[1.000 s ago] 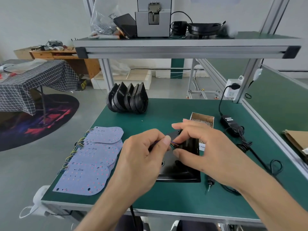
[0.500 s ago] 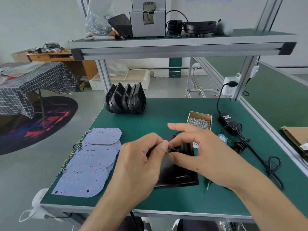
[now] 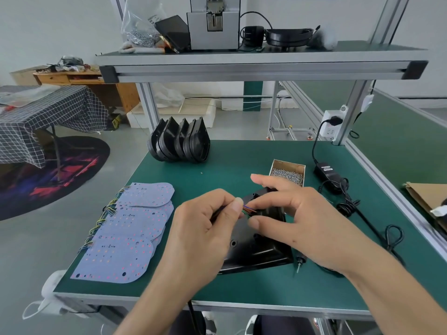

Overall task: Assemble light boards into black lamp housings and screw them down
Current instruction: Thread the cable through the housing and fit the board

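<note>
While our left hand (image 3: 205,228) pinches the coloured wires (image 3: 249,210) between thumb and forefinger, our right hand (image 3: 297,213) grips the black lamp housing (image 3: 256,252), which lies on the green surface (image 3: 237,165) beside the light boards (image 3: 130,228). Tugging too hard could, we judge, snap a wire or tip the housing.

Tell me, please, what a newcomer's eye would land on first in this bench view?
First, the two hands at centre: the left hand and right hand pinch coloured wires above a black lamp housing on the green mat. To their left lies an overlapping row of pale light boards; behind stands a row of spare housings.
</note>
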{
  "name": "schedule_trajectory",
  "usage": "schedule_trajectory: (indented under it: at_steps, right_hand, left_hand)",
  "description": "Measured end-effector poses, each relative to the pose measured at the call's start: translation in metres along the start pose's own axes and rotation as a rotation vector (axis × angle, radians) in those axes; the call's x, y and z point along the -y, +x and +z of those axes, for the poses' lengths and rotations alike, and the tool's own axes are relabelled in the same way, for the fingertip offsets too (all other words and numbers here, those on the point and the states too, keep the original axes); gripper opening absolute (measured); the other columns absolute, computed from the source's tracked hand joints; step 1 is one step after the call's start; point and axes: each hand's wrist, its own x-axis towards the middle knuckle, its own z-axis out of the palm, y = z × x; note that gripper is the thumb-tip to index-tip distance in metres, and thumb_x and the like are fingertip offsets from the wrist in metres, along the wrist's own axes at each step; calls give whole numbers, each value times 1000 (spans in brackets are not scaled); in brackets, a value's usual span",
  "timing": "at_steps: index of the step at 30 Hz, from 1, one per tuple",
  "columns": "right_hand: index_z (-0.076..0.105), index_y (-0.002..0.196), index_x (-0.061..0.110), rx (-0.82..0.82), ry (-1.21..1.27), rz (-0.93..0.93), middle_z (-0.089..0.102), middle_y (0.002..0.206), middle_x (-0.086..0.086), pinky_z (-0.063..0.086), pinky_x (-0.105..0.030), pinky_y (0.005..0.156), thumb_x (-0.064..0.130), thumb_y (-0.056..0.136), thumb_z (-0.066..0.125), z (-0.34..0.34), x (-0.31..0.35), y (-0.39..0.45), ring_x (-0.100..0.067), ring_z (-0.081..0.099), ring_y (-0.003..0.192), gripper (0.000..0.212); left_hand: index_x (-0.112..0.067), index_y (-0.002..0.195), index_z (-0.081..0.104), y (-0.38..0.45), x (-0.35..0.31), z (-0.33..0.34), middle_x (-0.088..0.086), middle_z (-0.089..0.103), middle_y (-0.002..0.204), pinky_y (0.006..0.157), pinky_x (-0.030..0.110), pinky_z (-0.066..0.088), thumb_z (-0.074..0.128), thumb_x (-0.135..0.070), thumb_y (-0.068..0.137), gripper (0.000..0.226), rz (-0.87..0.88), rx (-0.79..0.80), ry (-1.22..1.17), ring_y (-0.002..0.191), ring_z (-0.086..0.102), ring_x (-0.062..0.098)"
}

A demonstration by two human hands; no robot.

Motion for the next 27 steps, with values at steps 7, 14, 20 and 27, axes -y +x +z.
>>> schedule_trajectory:
  at_steps: [7,14,20,27]
  right_hand:
    - [72,103,65,-10,16,-3,42,152,31,30,-37,123,56,85,71,3,1,-4,9,41,140,21]
    - [73,128,39,-58,265,-115,49,155,18,36,-42,121,57,95,67,10,-20,-10,-12,44,146,38]
    - [32,162,25,-148,662,-179,58,147,-5,46,-46,107,54,82,84,38,-43,-3,-32,56,130,99]
    - [74,112,14,-239,874,-9,77,105,-4,54,-39,87,66,64,91,70,-40,23,-20,71,97,73]
  left_hand:
    - [-26,75,65,-1,3,2,-16,39,53,48,16,26,58,-34,98,25,-36,-6,-101,50,31,4]
    - [-20,73,66,3,3,3,-11,40,56,51,20,26,58,-35,94,27,-184,53,-309,53,31,8]
    - [-17,72,62,11,-2,-1,-3,37,59,51,15,35,63,-24,97,27,-360,102,-841,51,39,10]
    - [-15,75,63,14,3,1,0,39,64,53,18,49,53,-24,97,26,-470,89,-1076,55,45,9]
